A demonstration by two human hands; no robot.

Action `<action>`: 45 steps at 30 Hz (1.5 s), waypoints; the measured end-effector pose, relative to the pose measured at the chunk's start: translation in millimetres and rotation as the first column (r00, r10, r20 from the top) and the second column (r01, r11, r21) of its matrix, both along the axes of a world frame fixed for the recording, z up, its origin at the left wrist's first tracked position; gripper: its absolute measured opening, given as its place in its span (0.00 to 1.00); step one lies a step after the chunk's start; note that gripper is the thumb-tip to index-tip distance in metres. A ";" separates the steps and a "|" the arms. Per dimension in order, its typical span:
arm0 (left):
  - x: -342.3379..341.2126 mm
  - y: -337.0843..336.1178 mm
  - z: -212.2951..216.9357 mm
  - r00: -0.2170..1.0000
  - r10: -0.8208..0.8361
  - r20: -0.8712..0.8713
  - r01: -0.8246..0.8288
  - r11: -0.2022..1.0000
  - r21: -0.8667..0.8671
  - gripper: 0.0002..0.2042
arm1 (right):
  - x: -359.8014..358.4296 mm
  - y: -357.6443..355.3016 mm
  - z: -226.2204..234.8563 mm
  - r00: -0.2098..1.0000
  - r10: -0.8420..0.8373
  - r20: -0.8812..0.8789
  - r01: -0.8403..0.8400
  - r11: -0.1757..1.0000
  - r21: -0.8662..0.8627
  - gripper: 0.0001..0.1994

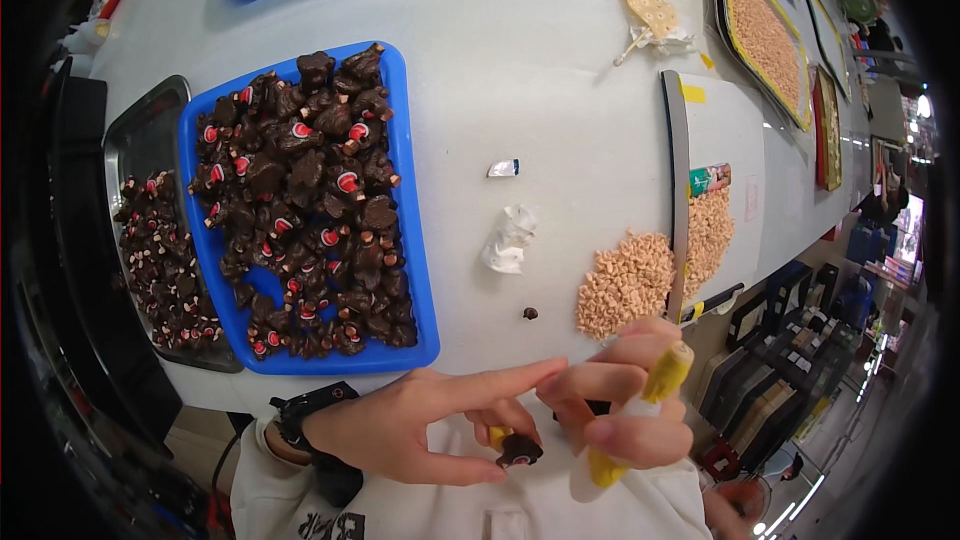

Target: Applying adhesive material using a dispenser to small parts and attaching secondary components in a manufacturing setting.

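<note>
My left hand [425, 425] is at the table's near edge, its thumb and fingers closed on a small dark brown molded figure [520, 449] with a pinkish mark. Its index finger stretches toward my right hand [635, 405], and the two hands meet or nearly meet there. The right hand is wrapped round a slim yellow-and-white tube [668, 372], tilted with its tip upward; fingers cover part of it. Left of centre, a blue tray [425, 335] is heaped with dark brown figures [310, 180], several bearing red-and-white parts.
Beside the blue tray is a metal tray [160, 105] with smaller dark pieces. A pile of small beige pieces [627, 283] lies to the right, against a grey-edged board [677, 160]. Crumpled white wrapping [510, 240], a silver scrap [503, 169] and one dark bit [530, 314] lie mid-table.
</note>
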State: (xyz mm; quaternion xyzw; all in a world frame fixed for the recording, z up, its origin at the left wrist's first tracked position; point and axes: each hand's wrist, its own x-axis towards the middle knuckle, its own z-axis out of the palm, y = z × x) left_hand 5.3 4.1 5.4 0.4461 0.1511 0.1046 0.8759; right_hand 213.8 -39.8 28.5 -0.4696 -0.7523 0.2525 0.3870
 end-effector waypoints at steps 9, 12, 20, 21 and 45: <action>-3.6 -1.8 -4.0 0.998 0.025 0.058 -0.019 0.993 -0.113 0.34 | -4.4 9.1 -19.0 0.991 0.126 -0.053 -0.119 0.986 0.118 0.17; -4.9 -3.7 -3.8 0.995 0.032 0.093 -0.006 0.962 -0.274 0.32 | -13.2 5.8 -13.6 0.998 0.027 -0.059 -0.016 0.985 0.173 0.20; -5.5 -1.5 -4.7 0.990 0.029 0.135 0.019 0.941 -0.338 0.34 | -9.1 2.7 -11.0 1.000 0.004 -0.024 -0.001 0.994 0.105 0.30; -5.8 -0.6 -4.0 0.990 0.043 0.136 0.006 0.940 -0.341 0.35 | -7.4 2.9 -12.8 0.999 0.006 -0.052 0.000 0.993 0.116 0.30; -1.7 -10.5 -5.1 0.867 0.495 -0.052 -0.497 0.866 -0.054 0.20 | -12.5 5.4 -13.8 0.998 0.006 -0.055 0.001 0.992 0.126 0.30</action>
